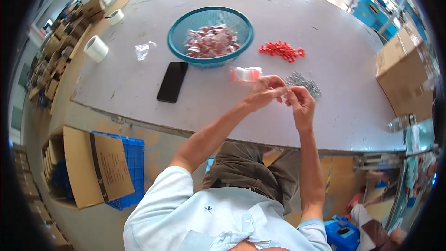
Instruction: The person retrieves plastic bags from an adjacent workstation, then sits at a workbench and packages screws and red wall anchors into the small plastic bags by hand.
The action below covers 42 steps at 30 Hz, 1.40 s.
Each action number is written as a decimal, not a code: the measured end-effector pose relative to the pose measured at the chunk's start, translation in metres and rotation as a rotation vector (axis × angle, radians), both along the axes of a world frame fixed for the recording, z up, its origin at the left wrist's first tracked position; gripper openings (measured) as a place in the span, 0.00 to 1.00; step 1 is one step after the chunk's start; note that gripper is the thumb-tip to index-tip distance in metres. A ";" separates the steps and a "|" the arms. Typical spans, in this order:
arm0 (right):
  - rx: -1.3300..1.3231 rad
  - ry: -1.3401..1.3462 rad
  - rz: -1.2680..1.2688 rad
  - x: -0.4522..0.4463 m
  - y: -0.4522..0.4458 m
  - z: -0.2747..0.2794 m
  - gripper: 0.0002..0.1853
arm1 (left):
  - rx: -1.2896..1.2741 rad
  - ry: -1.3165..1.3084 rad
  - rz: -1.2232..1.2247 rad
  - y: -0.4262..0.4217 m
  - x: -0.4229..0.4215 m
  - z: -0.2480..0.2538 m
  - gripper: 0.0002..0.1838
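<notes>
My left hand (265, 92) and my right hand (302, 103) meet above the table, fingertips pinched close together. Something small with a hint of red and clear film shows between them, too small to make out. Just beyond my left hand lies a stack of small clear plastic bags with red edges (243, 74). A heap of grey metal screws (304, 82) sits right behind my right hand. Farther back is a pile of small red plastic pieces (281, 50). The teal basket (172, 42) holds many filled clear packets with red inside (213, 42).
A black phone (172, 82) lies left of the basket, near a crumpled clear bag (142, 51) and white tape rolls (96, 49). A cardboard box (404, 72) stands at the table's right. Below left, an open carton (100, 167) rests against a blue crate (132, 158). Another person sits lower right.
</notes>
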State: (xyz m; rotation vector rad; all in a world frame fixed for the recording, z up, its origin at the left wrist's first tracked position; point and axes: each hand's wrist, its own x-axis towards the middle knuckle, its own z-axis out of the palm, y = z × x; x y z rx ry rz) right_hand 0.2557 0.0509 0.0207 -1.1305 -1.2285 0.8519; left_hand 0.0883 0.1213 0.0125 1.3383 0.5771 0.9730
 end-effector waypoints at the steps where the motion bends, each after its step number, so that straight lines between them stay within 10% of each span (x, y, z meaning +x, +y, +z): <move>1: 0.006 0.003 0.028 0.001 0.000 -0.001 0.05 | -0.008 -0.008 -0.025 0.000 0.001 0.000 0.07; 22: 0.006 0.069 0.057 0.026 0.005 0.044 0.03 | -0.142 -0.167 0.044 0.002 0.005 -0.007 0.07; 31: -0.110 0.139 0.304 -0.084 0.122 0.134 0.10 | 0.865 0.259 -0.045 -0.027 0.000 -0.010 0.08; 42: -0.374 -0.623 0.106 -0.028 0.098 -0.002 0.16 | 1.154 0.697 0.502 -0.001 -0.086 -0.011 0.10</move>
